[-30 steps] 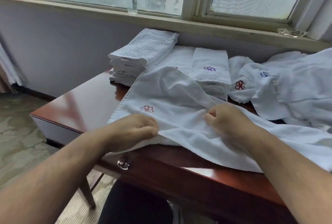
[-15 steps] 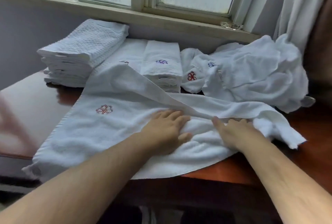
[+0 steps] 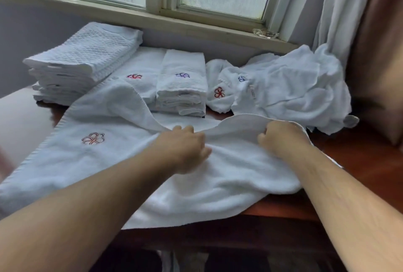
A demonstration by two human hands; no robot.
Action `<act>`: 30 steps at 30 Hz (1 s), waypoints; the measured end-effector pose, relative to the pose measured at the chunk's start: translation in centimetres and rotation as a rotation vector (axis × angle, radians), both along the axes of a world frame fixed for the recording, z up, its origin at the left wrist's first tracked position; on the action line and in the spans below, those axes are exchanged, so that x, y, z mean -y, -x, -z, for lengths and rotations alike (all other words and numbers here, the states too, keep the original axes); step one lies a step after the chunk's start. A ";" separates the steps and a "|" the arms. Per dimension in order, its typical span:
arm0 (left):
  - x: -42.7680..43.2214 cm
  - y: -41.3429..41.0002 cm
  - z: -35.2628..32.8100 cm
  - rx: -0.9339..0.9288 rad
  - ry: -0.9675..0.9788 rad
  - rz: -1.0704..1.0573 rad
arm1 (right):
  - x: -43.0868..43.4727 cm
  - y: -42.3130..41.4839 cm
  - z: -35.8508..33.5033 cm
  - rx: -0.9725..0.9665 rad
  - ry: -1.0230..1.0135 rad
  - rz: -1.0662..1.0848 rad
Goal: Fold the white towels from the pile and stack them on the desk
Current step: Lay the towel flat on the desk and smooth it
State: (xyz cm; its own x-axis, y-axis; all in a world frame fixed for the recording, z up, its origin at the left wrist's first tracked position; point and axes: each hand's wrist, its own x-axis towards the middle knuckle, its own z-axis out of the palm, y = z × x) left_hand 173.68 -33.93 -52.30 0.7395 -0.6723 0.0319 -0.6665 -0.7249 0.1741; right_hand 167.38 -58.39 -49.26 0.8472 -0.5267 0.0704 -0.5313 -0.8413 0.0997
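A white towel (image 3: pixel 104 162) with a red embroidered flower lies spread over the brown desk (image 3: pixel 359 162) in front of me. My left hand (image 3: pixel 185 145) grips the towel's far edge near its middle. My right hand (image 3: pixel 281 136) has its fingers curled round the same edge at the towel's right corner, which is lifted into a ridge. Behind it stand three stacks of folded towels: a tall waffle-weave stack (image 3: pixel 82 62) at the left, a low stack (image 3: pixel 141 75), and a stack (image 3: pixel 183 84) with a blue flower. The unfolded pile (image 3: pixel 294 90) lies at the back right.
A windowsill (image 3: pixel 152 21) runs behind the desk, with a small glass object (image 3: pixel 265 33) on it. A white curtain (image 3: pixel 340 10) and a brown curtain (image 3: pixel 379 42) hang at the right. The desk's front edge is close to me, and the towel drapes over it.
Both hands went from lying flat on the towel to gripping its far edge. The right corner is now bunched and raised. My view turned a little to the right.
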 end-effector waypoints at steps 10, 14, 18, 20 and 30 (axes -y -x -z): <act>4.8 1.1 4.1 0.072 0.001 0.437 | 7.5 1.3 2.1 -0.310 -0.092 0.139; 3.1 1.1 4.0 0.099 -0.023 0.486 | 6.7 0.1 2.2 -0.183 -0.193 -0.292; 3.2 1.5 2.9 0.111 0.006 0.279 | 5.3 0.6 1.6 -0.020 -0.067 -0.239; 4.2 2.1 2.1 0.141 0.024 0.073 | 4.8 1.6 0.6 0.084 -0.047 -0.144; 9.2 3.6 3.6 -0.101 0.030 0.094 | 7.1 9.6 1.4 0.229 -0.562 0.327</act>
